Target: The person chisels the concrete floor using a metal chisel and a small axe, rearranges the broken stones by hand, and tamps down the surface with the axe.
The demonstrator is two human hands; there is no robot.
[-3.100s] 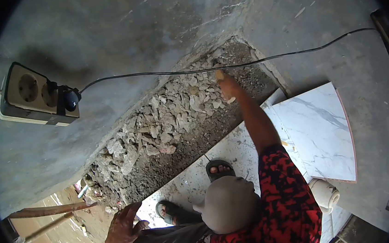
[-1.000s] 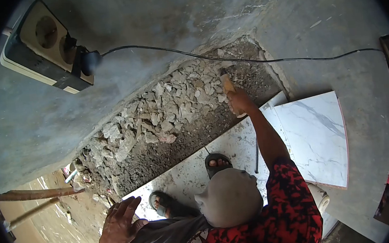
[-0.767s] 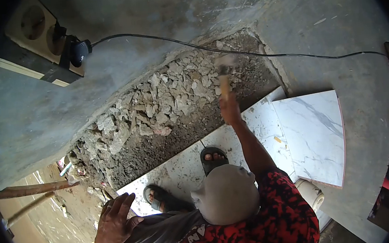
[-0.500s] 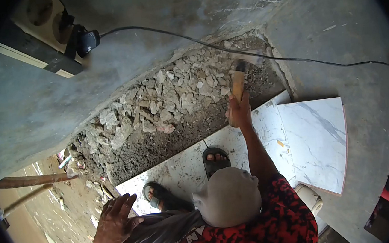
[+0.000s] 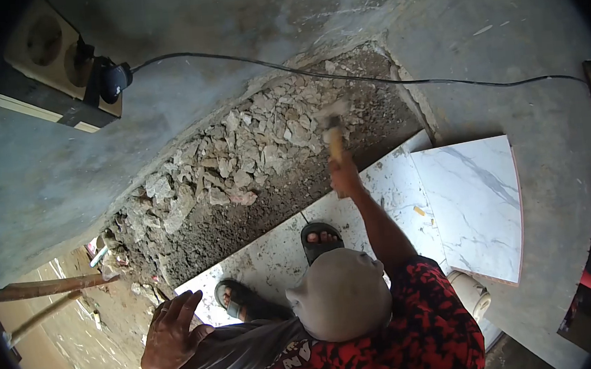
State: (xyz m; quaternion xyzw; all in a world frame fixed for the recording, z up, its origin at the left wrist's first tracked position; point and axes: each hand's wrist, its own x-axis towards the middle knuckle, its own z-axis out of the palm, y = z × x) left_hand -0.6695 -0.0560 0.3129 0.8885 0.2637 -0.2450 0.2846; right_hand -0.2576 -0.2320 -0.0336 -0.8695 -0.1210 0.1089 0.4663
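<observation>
My right hand (image 5: 344, 174) is closed around the wooden handle of a hammer (image 5: 335, 143), whose head is blurred over the right part of the broken rubble (image 5: 260, 140). Grey gravelly soil (image 5: 209, 247) lies along the near side of the stones. At the lower left, my left hand (image 5: 170, 338) rests by the grey-trousered knee, fingers spread and holding nothing.
White floor tiles (image 5: 274, 257) lie under the sandaled feet, and a loose marbled tile (image 5: 473, 204) is at the right. A socket strip (image 5: 53, 61) hangs at upper left, its black cable (image 5: 249, 60) crossing above the rubble. A white roll-like object (image 5: 471, 292) stands lower right.
The hammer and my right hand have shifted left from half a second ago, and the hammer head is blurred. The whole view has moved slightly. My left hand keeps its pose.
</observation>
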